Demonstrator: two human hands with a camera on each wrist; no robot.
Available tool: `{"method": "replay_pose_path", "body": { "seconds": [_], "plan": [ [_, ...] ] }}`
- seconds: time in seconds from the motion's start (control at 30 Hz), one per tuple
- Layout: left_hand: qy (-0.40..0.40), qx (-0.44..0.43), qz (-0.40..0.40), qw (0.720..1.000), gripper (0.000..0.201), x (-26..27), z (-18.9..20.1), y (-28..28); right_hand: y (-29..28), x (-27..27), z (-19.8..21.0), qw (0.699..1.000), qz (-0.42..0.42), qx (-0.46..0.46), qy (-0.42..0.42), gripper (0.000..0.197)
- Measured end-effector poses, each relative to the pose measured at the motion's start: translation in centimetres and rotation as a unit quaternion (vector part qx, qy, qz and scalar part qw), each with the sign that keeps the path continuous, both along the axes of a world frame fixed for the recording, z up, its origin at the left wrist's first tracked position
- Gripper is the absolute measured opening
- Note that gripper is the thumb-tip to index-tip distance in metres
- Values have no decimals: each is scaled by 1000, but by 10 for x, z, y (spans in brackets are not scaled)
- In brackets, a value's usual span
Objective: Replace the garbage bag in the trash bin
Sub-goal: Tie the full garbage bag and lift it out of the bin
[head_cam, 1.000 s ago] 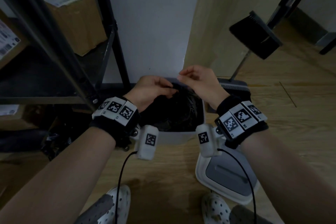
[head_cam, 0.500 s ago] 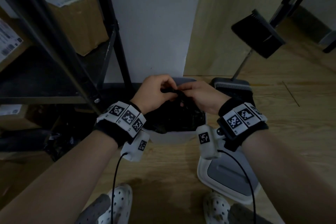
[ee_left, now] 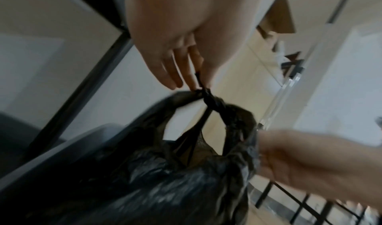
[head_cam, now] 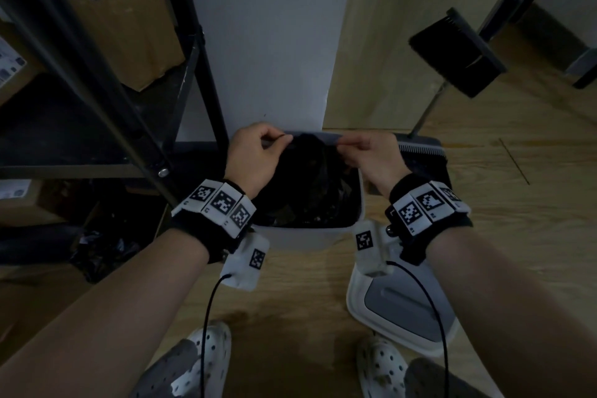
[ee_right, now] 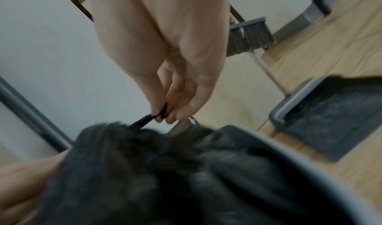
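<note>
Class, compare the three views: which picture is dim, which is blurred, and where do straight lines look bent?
Head view: dim overall, the black garbage bag nearly featureless inside the trash bin, shelf posts bowed by the wide lens. Left wrist view: brighter, knot fairly sharp, right hand smeared. Right wrist view: most motion blur, the bag soft.

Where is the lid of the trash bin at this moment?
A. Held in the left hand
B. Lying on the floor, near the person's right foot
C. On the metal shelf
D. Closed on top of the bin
B: the lid lies flat on the wooden floor, beside the trash bin, which stands open.
</note>
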State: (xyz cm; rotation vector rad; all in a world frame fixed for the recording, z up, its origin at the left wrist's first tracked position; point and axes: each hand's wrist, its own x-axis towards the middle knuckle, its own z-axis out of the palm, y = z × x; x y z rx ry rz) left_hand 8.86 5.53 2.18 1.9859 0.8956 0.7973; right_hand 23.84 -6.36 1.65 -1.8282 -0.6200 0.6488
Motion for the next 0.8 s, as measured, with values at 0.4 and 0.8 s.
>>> {"method": "replay_pose_path", "body": {
  "seconds": [0.4, 0.8],
  "plan": [
    [0, -200, 39, 979, 8, -9, -36, 13, -23, 31, -35, 994, 33, -20, 97, 22],
    [-45, -333, 150, 930, 26, 2, -34, 10, -23, 47, -35, 999, -17, -39, 19, 14]
  ]
}}
